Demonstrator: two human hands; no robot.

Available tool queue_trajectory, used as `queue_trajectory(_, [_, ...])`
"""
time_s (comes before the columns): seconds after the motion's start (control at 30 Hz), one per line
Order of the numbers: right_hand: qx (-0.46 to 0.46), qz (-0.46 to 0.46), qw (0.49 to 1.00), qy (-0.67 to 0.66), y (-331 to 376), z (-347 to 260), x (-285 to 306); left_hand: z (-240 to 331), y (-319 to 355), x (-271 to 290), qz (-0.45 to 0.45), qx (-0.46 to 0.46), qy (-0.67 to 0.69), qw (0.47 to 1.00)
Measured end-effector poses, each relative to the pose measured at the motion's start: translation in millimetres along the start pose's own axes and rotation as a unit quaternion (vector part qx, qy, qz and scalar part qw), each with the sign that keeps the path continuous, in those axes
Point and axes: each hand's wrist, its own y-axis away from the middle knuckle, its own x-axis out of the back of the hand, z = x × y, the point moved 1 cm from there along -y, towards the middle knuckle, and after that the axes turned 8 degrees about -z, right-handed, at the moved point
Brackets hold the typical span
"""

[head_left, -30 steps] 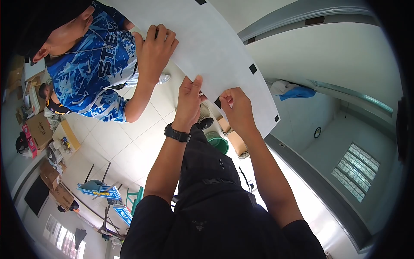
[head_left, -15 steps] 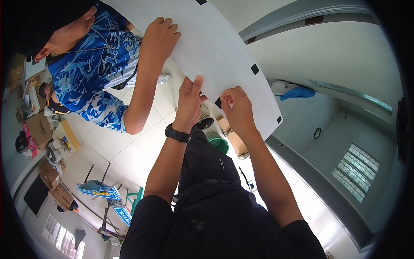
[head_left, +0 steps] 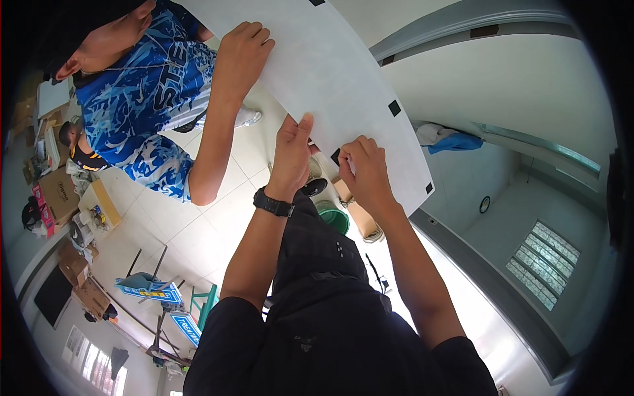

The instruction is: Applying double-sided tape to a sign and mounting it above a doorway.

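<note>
A large white sheet (head_left: 343,86) stretches from the top toward the right, with black square patches along its edges. My left hand (head_left: 289,155), with a black watch at the wrist, grips the sheet's near edge, thumb on top and fingers underneath. Just right of it, my right hand (head_left: 364,170) is closed in a pinch against a black patch (head_left: 335,157) at the same edge; its fingertips partly cover the patch, and anything between them is hidden. Another black patch (head_left: 394,107) shows on the far edge, and a smaller one (head_left: 429,187) at the right corner.
To the left, a co-worker in a blue patterned shirt (head_left: 142,105) rests a hand (head_left: 246,58) on the sheet. A green bucket (head_left: 333,218) and a cardboard piece (head_left: 363,221) lie below. Boxes (head_left: 58,195) line the left wall; a grey door frame (head_left: 489,264) stands right.
The sheet's right part has shifted slightly right and down. My right fingers have moved a little over the patch. The co-worker's hand has edged slightly left and up; my left grip stays.
</note>
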Motion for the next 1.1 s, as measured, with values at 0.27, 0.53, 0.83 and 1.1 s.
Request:
queue_trajectory(0.27, [-0.043, 0.056, 0.99, -0.122, -4, 3, 1, 8, -3, -1, 0.0, -0.008, -0.006, 1.0])
queue_trajectory(0.53, [-0.059, 0.04, 0.985, -0.156, -6, -2, 6, 7, 2, -3, 0.014, -0.012, -0.012, 1.0])
queue_trajectory(0.83, [-0.048, 0.009, 0.992, -0.12, -20, -2, 3, 11, -3, 3, 0.005, -0.009, -0.013, 1.0])
queue_trajectory(1.1, [-0.067, -0.012, 0.983, -0.17, -19, 0, 9, 7, -3, 4, 0.014, 0.0, -0.012, 1.0])
